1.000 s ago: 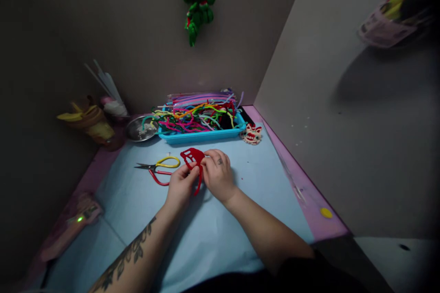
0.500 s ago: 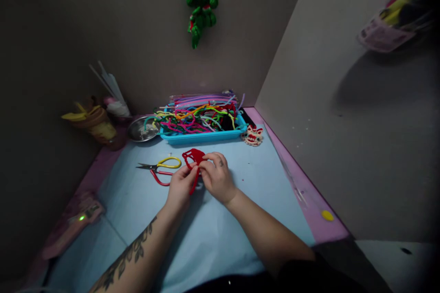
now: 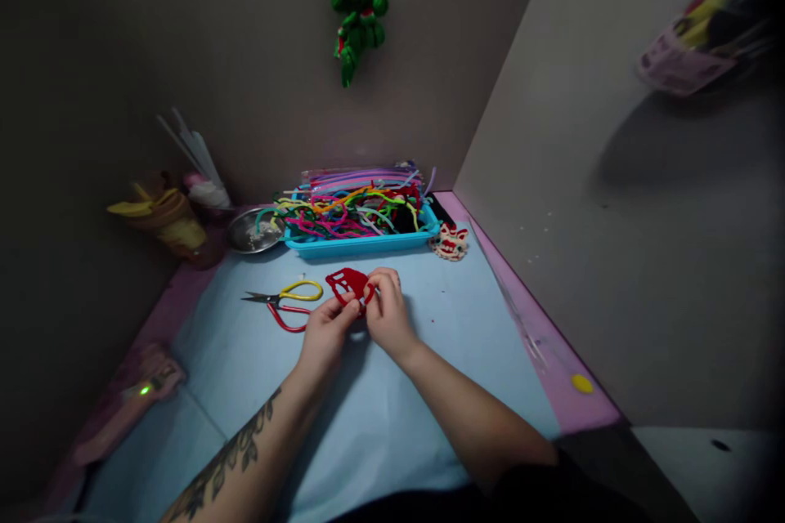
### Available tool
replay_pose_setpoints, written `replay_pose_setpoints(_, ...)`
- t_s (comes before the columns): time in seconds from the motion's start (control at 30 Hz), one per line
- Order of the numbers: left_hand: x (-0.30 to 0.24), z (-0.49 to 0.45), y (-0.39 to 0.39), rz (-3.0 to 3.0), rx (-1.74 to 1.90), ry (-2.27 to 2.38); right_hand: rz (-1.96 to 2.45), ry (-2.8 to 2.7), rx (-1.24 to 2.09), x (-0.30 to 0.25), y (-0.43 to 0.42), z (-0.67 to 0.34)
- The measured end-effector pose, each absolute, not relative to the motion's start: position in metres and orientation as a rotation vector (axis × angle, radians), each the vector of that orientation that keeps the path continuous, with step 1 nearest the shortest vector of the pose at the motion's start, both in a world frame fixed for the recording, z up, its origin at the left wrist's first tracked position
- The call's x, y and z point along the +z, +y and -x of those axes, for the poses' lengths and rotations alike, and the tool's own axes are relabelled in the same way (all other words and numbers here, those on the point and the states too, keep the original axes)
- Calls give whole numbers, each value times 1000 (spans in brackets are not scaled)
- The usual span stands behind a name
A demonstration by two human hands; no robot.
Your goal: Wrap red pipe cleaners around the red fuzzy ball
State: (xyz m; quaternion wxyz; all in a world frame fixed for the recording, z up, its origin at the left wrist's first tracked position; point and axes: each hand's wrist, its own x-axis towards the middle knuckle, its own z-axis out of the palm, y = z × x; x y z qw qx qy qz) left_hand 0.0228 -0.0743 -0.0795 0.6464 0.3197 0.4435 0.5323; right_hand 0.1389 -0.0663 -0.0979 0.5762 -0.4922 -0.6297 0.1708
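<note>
Between my hands is a red fuzzy pipe-cleaner piece (image 3: pixel 351 279), with a solid part at the top and open loops at its left. My left hand (image 3: pixel 328 328) pinches its lower edge between thumb and fingers. At the right side, my right hand (image 3: pixel 388 310) grips a red strand of the same piece, which curves down between the hands. The fingertips hide part of the piece. Just left of my left hand lie scissors (image 3: pixel 275 300) with one yellow and one red handle, blades pointing left on the blue cloth (image 3: pixel 429 417).
A blue tray (image 3: pixel 368 245) of colourful pipe cleaners stands at the back, a metal bowl (image 3: pixel 254 250) to its left. A cream-and-red face-shaped craft (image 3: pixel 450 243) lies to its right. On the left are a pink glue gun (image 3: pixel 132 417) with a green light and a brown pot (image 3: pixel 175 221).
The red strand that hung down below the hands now curves up toward my right hand. My right hand has shifted slightly, and its fingers have turned at the piece's right side.
</note>
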Motion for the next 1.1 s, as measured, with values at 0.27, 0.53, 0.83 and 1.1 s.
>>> replay_pose_setpoints(0.27,-77,-8,-64,-277,1192,703,995,-831,1127,-96,-58,-154)
replay_pose_setpoints(0.53,-85,-4,-59,-143,1067,550,488,-392,1828,-89,-61,-146)
replay_pose_setpoints(0.83,-87,-21,-69,-381,1167,602,593,-377,1607,-86,-65,-130)
replay_pose_setpoints(1.1,-85,-28,-72,-548,1309,768,885,-614,1339,-101,-69,-124)
